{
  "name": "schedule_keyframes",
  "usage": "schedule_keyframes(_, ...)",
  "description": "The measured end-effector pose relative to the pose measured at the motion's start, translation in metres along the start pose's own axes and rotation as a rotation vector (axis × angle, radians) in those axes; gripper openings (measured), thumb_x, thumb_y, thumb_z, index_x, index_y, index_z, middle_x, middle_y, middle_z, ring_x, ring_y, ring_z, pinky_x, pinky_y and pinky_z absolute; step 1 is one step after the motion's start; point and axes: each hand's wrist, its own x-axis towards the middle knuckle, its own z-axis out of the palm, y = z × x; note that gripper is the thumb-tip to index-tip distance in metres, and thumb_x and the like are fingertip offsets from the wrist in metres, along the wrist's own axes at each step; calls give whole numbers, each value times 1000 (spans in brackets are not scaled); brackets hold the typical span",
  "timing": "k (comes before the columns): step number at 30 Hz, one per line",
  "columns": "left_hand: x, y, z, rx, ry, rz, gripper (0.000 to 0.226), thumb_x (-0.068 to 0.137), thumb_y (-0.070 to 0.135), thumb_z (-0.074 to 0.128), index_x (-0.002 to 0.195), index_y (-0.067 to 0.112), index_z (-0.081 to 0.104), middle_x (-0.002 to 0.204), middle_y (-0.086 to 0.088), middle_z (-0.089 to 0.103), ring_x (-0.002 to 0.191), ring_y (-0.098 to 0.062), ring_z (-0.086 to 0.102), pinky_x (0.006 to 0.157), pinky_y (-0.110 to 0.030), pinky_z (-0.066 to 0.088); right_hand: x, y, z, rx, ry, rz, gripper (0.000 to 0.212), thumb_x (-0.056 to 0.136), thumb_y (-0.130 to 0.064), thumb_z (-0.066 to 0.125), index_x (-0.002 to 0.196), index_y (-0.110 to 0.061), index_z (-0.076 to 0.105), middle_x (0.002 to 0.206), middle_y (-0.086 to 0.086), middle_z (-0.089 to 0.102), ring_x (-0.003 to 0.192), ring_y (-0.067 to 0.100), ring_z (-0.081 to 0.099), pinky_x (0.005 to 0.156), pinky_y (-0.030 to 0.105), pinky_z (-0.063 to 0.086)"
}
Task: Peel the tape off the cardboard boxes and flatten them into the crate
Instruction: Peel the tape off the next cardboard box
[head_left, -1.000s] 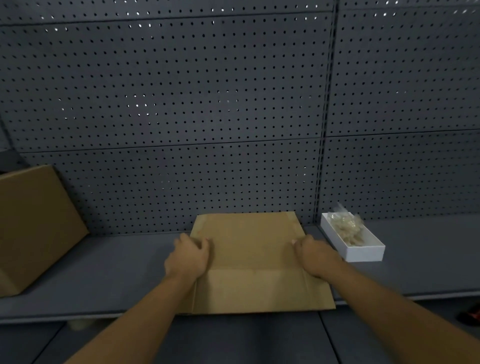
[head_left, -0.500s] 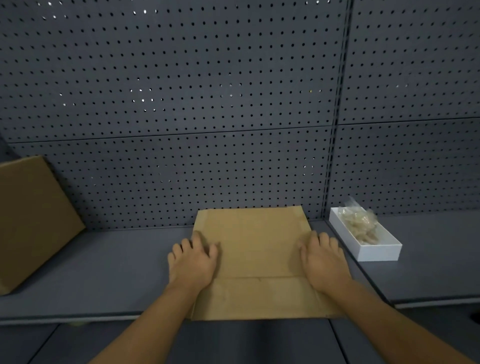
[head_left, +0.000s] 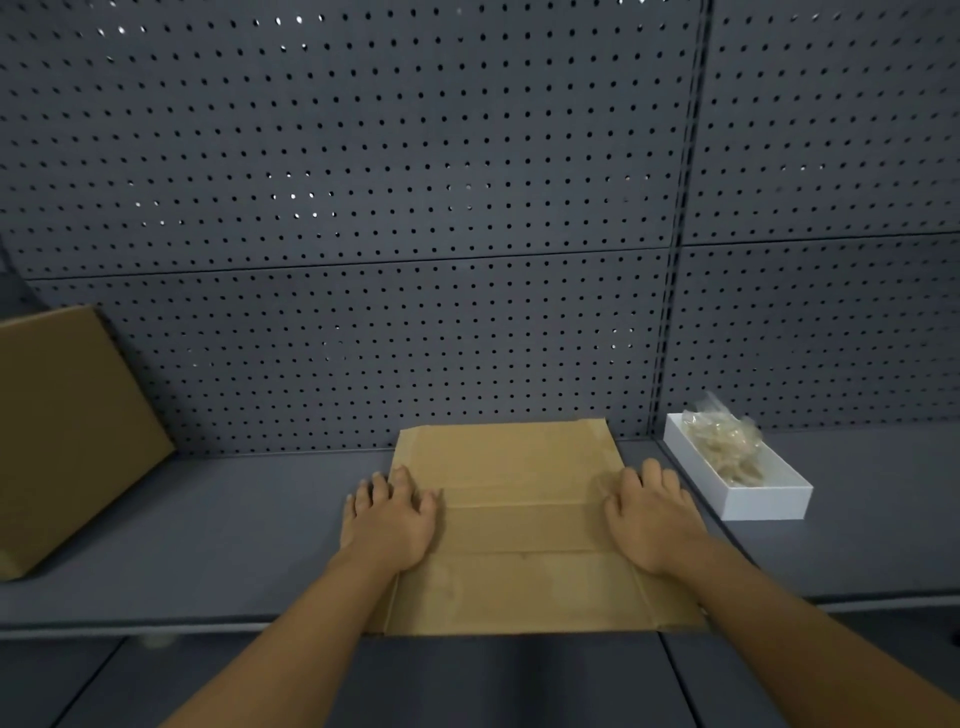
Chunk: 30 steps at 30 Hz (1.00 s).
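Both hands lie flat with the fingers spread out. The left hand (head_left: 390, 519) presses down on the left edge of the flat cardboard box (head_left: 514, 525), and some of its fingers reach past the edge onto the grey top. The right hand (head_left: 652, 517) presses down on the right edge the same way. Neither hand is curled around anything. Both bare arms reach in from the bottom of the view.

The flat cardboard box is brown and lies squashed down between the two hands. Fold lines run across it from side to side. Its far edge sits close to the back wall, and its near edge reaches the front lip of the bench (head_left: 249, 535).

The bench is dark grey and smooth. It runs from the left side to the right side of the view. Below its front lip there is more grey surface with thin seams in it.

Just to the right of the right hand sits a small white tray (head_left: 763, 501). It holds a crinkly clear bag (head_left: 727, 441) with pale bits inside. The tray does not touch the cardboard.

Far to the left, well apart from the hands, a big brown box (head_left: 67, 431) stands tilted on the bench.

Behind it all rises a dark grey pegboard wall (head_left: 363, 182), full of little round holes. A dark upright strip splits the wall to the right of the middle. The light is dim.
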Motion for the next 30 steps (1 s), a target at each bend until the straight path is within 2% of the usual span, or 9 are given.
schedule_keyframes(4, -2, -2, 1, -8, 3, 8, 74, 106, 60, 11, 165, 17, 8, 172, -15, 5, 159, -33, 3, 129, -49, 1, 1, 7, -9, 64, -54, -37, 25, 107, -45, 30, 104, -21, 38, 117, 5, 45, 100, 22, 48, 91, 39, 45)
schedule_keyframes(7, 7, -1, -1, -25, -8, -21, 71, 102, 61, 19, 158, 18, 26, 168, -14, 23, 155, -34, 18, 127, -51, 12, 8, 7, -16, 143, -111, 28, 29, 107, -47, 29, 106, -20, 38, 109, 4, 51, 93, 23, 54, 80, 38, 46)
schedule_keyframes(10, 14, 9, 1, -23, 46, -63, 57, 103, 54, 19, 145, 18, 34, 160, -14, 34, 150, -35, 25, 124, -53, 16, 15, -8, -6, 77, -1, 155, 35, 108, -47, 23, 111, -17, 40, 113, 5, 58, 98, 26, 61, 77, 38, 47)
schedule_keyframes(13, 15, 13, 8, 14, 68, -79, 71, 103, 62, 11, 155, 15, 25, 167, -13, 22, 156, -35, 11, 126, -55, 4, 16, -17, 10, 16, 122, 244, 43, 106, -50, 23, 117, -15, 45, 123, 7, 52, 109, 26, 56, 86, 38, 46)
schedule_keyframes(16, 14, 13, 8, 46, 41, -110, 84, 101, 68, 5, 165, 14, -2, 172, -16, 0, 159, -34, -6, 125, -58, -8, 18, -14, 17, -61, 150, 255, 49, 106, -47, 24, 125, -13, 53, 129, 10, 46, 119, 28, 48, 100, 39, 41)
schedule_keyframes(19, 11, 15, 8, 11, 85, -107, 85, 102, 66, 7, 163, 11, -16, 172, -17, 5, 159, -34, 0, 126, -58, -5, 20, -12, 16, -39, 156, 208, 51, 108, -45, 23, 127, -11, 55, 128, 10, 45, 120, 28, 45, 103, 38, 39)
schedule_keyframes(21, 8, 16, 9, -16, 139, -78, 81, 104, 60, 12, 163, 10, -15, 170, -17, 14, 157, -36, 11, 127, -56, 4, 19, -10, 13, -1, 138, 201, 55, 108, -51, 23, 128, -11, 54, 131, 11, 45, 123, 29, 43, 104, 38, 39)
schedule_keyframes(24, 6, 16, 5, -60, 194, -64, 79, 106, 58, 20, 164, 9, -2, 166, -15, 28, 153, -37, 24, 125, -54, 18, 20, -4, 11, 107, 137, 196, 60, 106, -58, 27, 126, -10, 57, 134, 13, 46, 126, 31, 42, 106, 41, 38)
schedule_keyframes(30, 6, 7, -1, -315, 217, -71, 80, 106, 52, 42, 165, 14, 5, 160, -12, 40, 150, -37, 31, 123, -53, 20, 17, 3, 5, 330, 117, 212, 49, 104, -55, 42, 111, -12, 66, 127, 14, 52, 123, 36, 44, 104, 45, 39)
